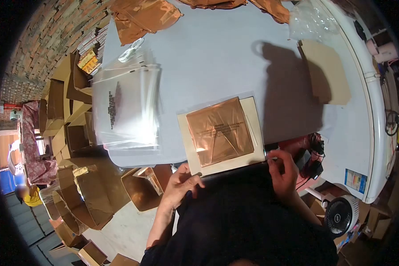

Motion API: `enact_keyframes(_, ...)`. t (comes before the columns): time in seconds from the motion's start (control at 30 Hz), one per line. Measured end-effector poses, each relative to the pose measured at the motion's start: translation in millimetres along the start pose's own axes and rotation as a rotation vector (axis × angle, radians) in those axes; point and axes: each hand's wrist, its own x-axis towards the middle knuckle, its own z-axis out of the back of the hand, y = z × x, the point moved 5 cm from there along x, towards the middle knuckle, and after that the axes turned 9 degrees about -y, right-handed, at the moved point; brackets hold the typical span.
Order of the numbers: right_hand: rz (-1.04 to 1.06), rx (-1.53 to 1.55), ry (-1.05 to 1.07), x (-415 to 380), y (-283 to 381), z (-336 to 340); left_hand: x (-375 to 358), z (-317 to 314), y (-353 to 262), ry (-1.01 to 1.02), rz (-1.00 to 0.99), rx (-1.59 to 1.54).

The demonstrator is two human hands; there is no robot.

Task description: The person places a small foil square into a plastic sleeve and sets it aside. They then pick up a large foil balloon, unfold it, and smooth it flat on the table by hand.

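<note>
One printed copper-coloured pouch (219, 131) is spanning the gap between two corners at the worktop's (208, 57) near edge

The pouch is lying face up on a cream backing board (228, 164), directly ahead of the person, with a margin of clear plastic sleeve (195, 107) showing past the board's far side. The near strip of board is jutting beyond the worktop toward the person's dark clothing (244, 208); whether the board is resting or being lifted there, the view is leaving unclear. The outline is looking almost square, so no strong long axis is emerging, and the whole is sitting askew, its right side angling farther from the body.

The left hand (184, 182) is meeting the near-left corner, fingers curling inward, with the pouch lying ahead and to its right. The right hand (280, 169) is bringing bent fingertips to the near-right corner, with the pouch lying ahead and to its left. Neither hand is covering the pouch, and neither is standing clearly nearer. Whether either is truly pinching the edge cannot be told at this size.

Off to the left, a stack of clear printed bags (131, 99) is catching the light; cardboard sheets (334, 66) are lying well apart on the right.
</note>
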Motion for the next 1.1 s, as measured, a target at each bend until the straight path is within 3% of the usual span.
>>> enact_keyframes(0.17, -0.562, 0.312, 0.151, -0.7, -5.9, -15.4, -4.4, -6.9, -20.0, -0.073, 0.106, 0.006)
enact_keyframes(0.27, -0.652, 0.424, 0.350, 2.8, -12.3, -25.6, -4.9, -10.6, -17.8, -0.096, 0.160, -0.084)
enact_keyframes(0.47, -0.753, 0.571, 0.313, 8.5, -5.8, -29.8, -1.8, -10.2, -11.2, -0.086, 0.135, -0.117)
enact_keyframes(0.67, -0.616, 0.641, 0.326, -1.3, -18.4, -37.5, -2.1, -19.5, -16.2, -0.095, 0.043, -0.036)
enact_keyframes(0.77, -0.573, 0.613, 0.304, -8.2, -20.1, -38.8, -5.9, -18.3, -13.9, -0.034, -0.112, 0.038)
enact_keyframes(1.1, -0.503, 0.524, 0.299, -12.2, -17.8, -34.9, -8.1, -14.8, -8.0, -0.041, -0.126, 0.068)
